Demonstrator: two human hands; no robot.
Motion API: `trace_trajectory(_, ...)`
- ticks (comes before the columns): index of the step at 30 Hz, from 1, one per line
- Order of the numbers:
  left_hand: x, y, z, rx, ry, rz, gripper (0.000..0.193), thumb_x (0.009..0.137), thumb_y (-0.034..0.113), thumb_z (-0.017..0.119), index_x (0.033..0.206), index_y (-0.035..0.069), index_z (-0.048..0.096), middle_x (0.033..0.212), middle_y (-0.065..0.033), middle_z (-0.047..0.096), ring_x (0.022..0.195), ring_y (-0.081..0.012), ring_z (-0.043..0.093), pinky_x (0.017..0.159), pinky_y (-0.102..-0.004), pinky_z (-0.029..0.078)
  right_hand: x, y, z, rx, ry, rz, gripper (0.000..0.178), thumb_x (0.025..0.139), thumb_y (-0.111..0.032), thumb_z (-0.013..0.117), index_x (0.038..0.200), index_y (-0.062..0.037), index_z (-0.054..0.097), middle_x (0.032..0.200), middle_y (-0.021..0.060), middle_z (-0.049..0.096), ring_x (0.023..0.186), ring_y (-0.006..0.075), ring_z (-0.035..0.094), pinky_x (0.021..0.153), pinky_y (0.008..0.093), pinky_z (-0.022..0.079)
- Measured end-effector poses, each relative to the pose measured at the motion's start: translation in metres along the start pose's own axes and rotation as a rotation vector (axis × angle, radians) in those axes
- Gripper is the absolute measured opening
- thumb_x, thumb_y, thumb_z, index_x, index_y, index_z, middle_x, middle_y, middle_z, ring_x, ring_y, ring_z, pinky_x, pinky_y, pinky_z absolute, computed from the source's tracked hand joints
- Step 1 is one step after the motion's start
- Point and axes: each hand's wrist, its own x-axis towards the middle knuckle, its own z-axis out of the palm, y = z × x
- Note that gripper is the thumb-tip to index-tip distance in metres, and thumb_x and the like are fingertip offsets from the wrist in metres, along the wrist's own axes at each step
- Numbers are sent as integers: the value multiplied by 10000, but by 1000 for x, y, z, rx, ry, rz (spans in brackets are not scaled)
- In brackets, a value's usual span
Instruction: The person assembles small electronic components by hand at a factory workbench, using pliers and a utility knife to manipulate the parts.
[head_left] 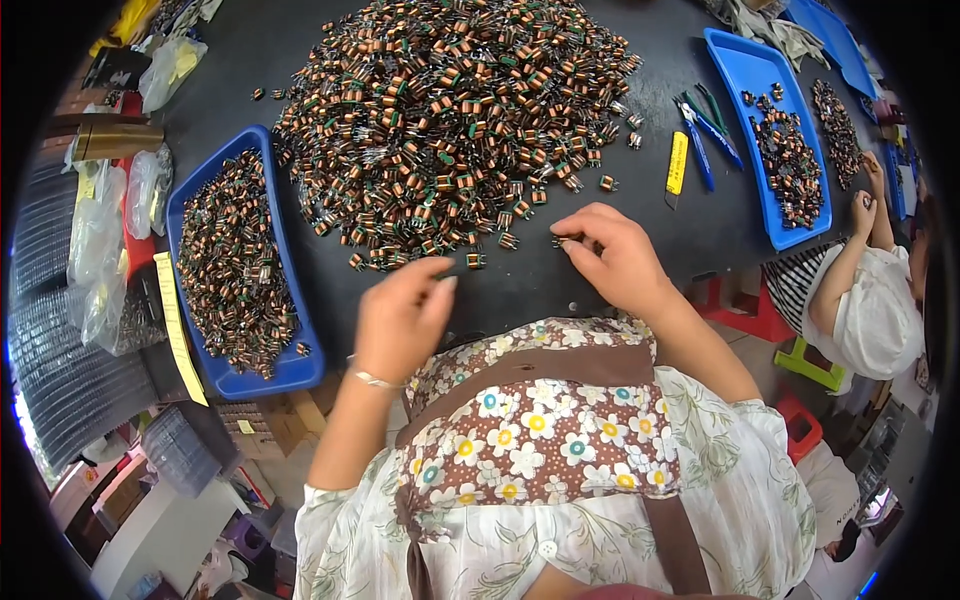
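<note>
A large heap of small copper-wound coils (440,110) with metal pins covers the black table in front of me. My right hand (620,262) pinches a small coil (560,241) between thumb and fingertips, just off the heap's near edge. My left hand (405,312), slightly blurred, hovers at the table's near edge with thumb and index finger apart and nothing seen between them. A loose coil (475,260) lies just beyond its fingertips. The left hand's other fingers are curled and partly hidden.
A blue tray (262,385) full of coils stands at the left, another blue tray (790,238) at the right. A yellow cutter knife (677,165) and blue-handled pliers (700,150) lie between heap and right tray. At the far right, a co-worker's hands (868,200) work near more coils.
</note>
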Motion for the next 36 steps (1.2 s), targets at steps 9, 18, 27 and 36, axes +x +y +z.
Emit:
trace_trajectory(9,14,8,36,313,-47,162,174,769,139,644,893,59,553,718,-105,616,639,-295,601,550,-386,469,-8,1,-7,-132,-12,-53,151,736,-56,648,872,-23,589,737,44,563,576,117,506,546,256,417)
trace_trajectory(18,1,6,49,-605,-285,-285,158,820,7,595,966,6,534,779,-62,618,634,-74,577,555,-211,472,-10,-3,-6,363,-156,218,138,765,-19,650,874,6,571,741,-17,541,575,-5,436,507,161,345)
trace_trajectory(27,5,16,57,-900,-357,-384,153,855,15,559,1002,-6,523,836,-103,630,693,-129,622,588,-223,497,-2,9,-33,880,-214,126,177,779,-109,618,916,-49,525,845,60,579,624,86,515,497,175,366)
trace_trajectory(36,5,13,63,-956,-373,-345,156,859,26,536,1011,6,511,878,-96,611,708,-121,598,596,-217,483,21,26,-49,-342,232,-29,170,714,-22,678,867,-29,606,734,49,520,630,118,512,596,241,433)
